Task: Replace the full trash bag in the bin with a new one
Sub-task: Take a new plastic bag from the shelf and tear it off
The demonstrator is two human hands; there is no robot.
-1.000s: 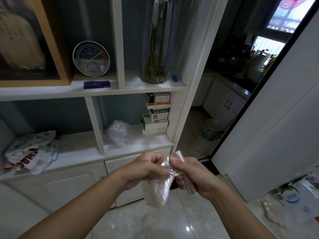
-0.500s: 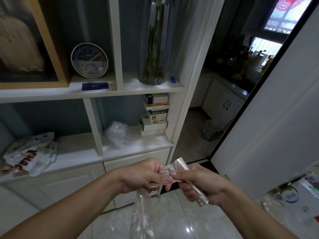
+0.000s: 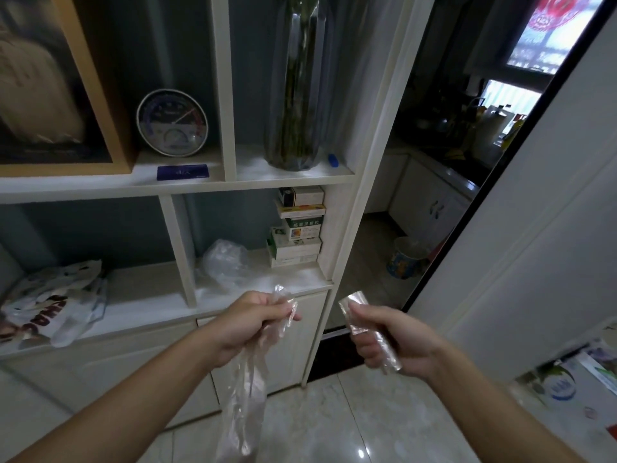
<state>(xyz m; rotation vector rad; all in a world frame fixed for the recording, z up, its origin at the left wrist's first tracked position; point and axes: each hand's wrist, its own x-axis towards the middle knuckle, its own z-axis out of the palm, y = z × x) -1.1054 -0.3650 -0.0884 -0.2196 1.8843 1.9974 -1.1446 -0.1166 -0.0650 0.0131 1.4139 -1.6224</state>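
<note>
Nearest to you, your left hand [image 3: 257,320] is closing its grip around the top of a new clear trash bag [image 3: 245,396], which is hanging down from your fist toward the tiled floor [image 3: 334,426]. Its long axis is running close to vertical, the bunched upper end poking out above your knuckles and the lower end trailing out of the bottom of the view. The film is looking very thin and limp, so you are handling something nearly weightless, soft and probably slippery; it will likely cling to itself. A pinch on a single layer at the open edge should serve you better than a fistful when you are spreading the mouth, though which end is the mouth cannot be told from here.

Well apart to the right, your right hand [image 3: 397,345] is wrapping its grip around the remaining bag roll [image 3: 369,332], a small compact cylinder tilting up and to the left, its upper end showing above your fingers. It should be firmer than the loose bag, and it is not touching it.

Farther off, a crumpled clear plastic bag [image 3: 227,262] is lying on the lower shelf [image 3: 150,299] beside stacked boxes [image 3: 297,225]. The bin is not identifiable in view.
</note>
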